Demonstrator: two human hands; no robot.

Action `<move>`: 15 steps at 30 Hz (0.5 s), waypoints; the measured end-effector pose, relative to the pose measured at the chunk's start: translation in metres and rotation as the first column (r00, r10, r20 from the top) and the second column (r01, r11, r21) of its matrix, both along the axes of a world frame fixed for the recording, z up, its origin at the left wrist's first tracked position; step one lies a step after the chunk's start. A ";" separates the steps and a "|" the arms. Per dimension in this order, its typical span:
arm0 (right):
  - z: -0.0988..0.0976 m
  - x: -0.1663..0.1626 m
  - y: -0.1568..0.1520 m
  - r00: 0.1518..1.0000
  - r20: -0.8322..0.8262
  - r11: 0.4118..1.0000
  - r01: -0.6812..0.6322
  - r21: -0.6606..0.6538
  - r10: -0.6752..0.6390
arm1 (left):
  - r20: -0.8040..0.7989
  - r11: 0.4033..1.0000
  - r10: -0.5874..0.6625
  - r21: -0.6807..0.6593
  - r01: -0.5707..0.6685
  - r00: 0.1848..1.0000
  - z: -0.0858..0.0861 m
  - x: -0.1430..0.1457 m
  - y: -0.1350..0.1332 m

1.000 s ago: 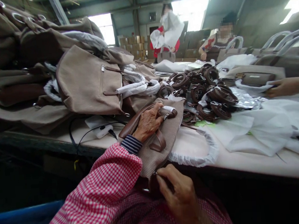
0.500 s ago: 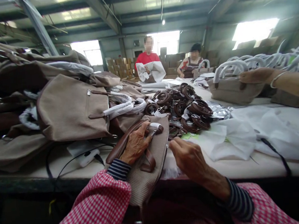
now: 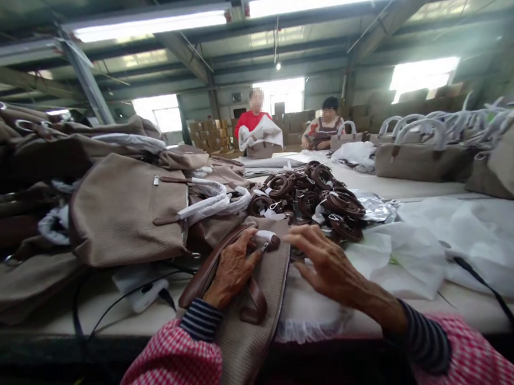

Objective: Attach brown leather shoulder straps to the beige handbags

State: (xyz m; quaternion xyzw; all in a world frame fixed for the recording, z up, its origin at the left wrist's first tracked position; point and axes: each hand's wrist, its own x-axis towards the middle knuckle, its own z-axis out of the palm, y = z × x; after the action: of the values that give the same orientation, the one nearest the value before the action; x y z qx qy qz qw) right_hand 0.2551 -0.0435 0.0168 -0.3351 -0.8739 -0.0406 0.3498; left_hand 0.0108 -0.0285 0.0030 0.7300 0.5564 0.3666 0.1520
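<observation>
A beige ribbed handbag with brown leather handles lies over the table's near edge, hanging toward me. My left hand is closed round its brown handle near the white-wrapped end. To the right, my right hand hovers with fingers spread and empty, over the bag's upper edge and a frilly white wrapping. Just beyond its fingertips lies a heap of coiled brown leather straps.
A tall stack of beige bags fills the left. A white charger with a black cable lies by it. White wrapping sheets cover the right; finished bags stand behind. Two people work at the far end.
My right hand left the bag's lower corner, rose to the table and opened near the straps. A co-worker's arm at the right has gone out of view. The camera tilted upward.
</observation>
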 end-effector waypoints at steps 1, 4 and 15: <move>-0.001 -0.002 -0.013 0.992 0.091 0.996 -0.089 0.031 0.085 | 0.000 1.000 -0.001 -0.003 0.001 1.000 0.001 0.000 0.001; -0.006 -0.014 -0.033 0.938 0.298 0.962 -0.229 0.146 0.178 | 0.030 0.999 -0.040 -0.022 0.041 0.999 0.010 0.001 -0.002; 0.036 -0.037 0.004 0.982 0.158 0.947 -0.146 0.285 0.104 | -0.168 0.993 -0.091 0.058 0.102 0.982 0.064 -0.083 -0.148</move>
State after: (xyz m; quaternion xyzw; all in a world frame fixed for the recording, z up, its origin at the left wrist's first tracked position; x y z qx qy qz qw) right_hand 0.2183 -0.0399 0.0525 -0.2194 -0.9000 -0.1718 0.3352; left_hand -0.0721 -0.1763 0.0670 0.7887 0.5186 0.3152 0.0986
